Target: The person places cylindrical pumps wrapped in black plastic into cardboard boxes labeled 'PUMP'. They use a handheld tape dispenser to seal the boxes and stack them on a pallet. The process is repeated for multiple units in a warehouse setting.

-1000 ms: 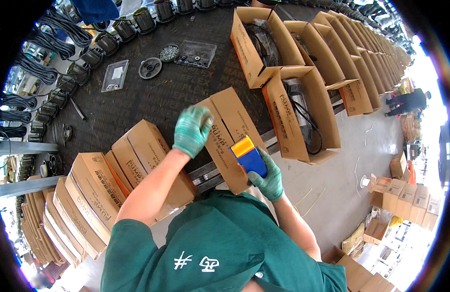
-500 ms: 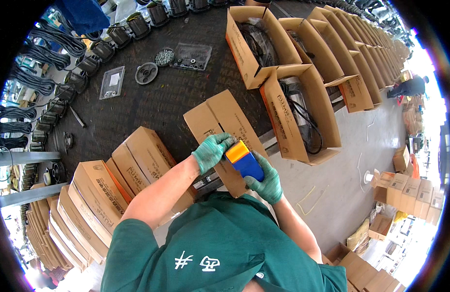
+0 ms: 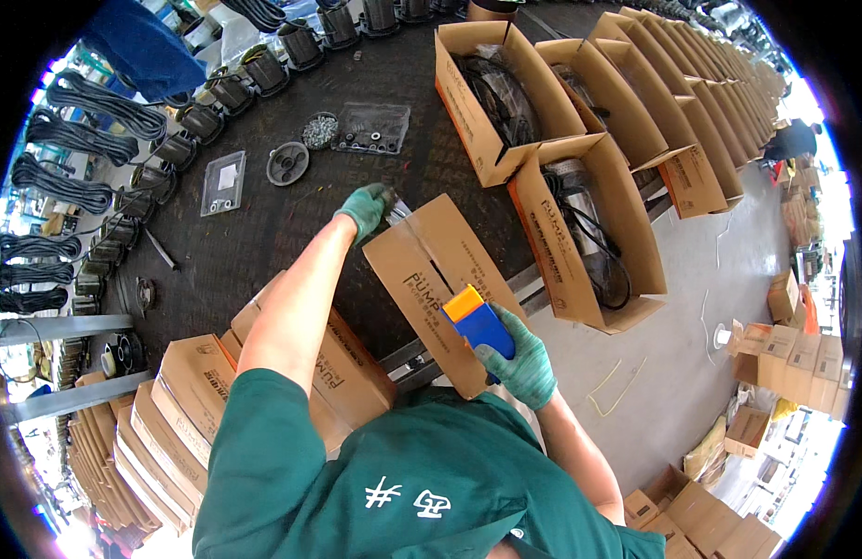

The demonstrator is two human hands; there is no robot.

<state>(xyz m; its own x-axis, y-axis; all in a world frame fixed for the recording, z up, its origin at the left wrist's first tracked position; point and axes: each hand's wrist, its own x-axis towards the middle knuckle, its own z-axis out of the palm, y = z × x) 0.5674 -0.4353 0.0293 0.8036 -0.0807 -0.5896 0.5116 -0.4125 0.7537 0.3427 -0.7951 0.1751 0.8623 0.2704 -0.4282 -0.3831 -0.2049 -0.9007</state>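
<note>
A closed cardboard box [image 3: 417,250] lies in front of me, its flaps meeting in a seam along the top. My right hand [image 3: 524,365] is wrapped round a blue tape dispenser [image 3: 480,329] with a yellow end, which rests on or just over the box's near part. Past the box's far left corner, my left hand [image 3: 368,211] is closed, fingers pinched on a shiny piece of clear tape [image 3: 398,213]. How far the tape runs along the seam is hard to see. Both hands wear green gloves.
Open boxes with pumps and cables [image 3: 585,233] stand at the right. Closed boxes [image 3: 333,363] line the near left. Farther off on the dark table are a dish of small metal parts [image 3: 320,130], a round grey part [image 3: 287,164] and clear trays [image 3: 223,184].
My left hand has moved away from the dispenser's yellow end, out to the box's far left corner. The right hand keeps the dispenser by the box's near part. The view has shifted slightly.
</note>
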